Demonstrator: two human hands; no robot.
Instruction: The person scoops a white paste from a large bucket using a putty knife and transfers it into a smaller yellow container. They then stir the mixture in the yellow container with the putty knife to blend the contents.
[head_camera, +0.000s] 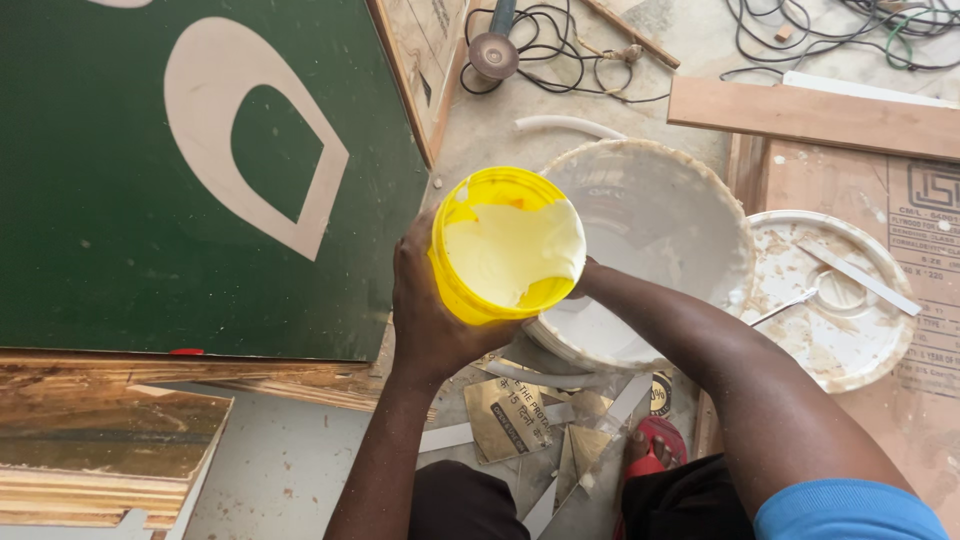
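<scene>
Bare floor (290, 460) lower left — green board (120, 200), white bucket (680, 190) flanking.

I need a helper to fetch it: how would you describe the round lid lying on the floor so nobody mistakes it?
Start at the big white bucket. Immediately right of it lies a round white lid, smeared with dried paste, with a flat stick across it. Unlike its neighbours, it is shallow and flat.

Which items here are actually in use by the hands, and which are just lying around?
In use:
- yellow tub of pale paste, gripped by the left hand
- large white bucket, which the right hand reaches into

Lying about:
- white lid with scraper
- green board
- angle grinder and cables
- wooden plank
</scene>
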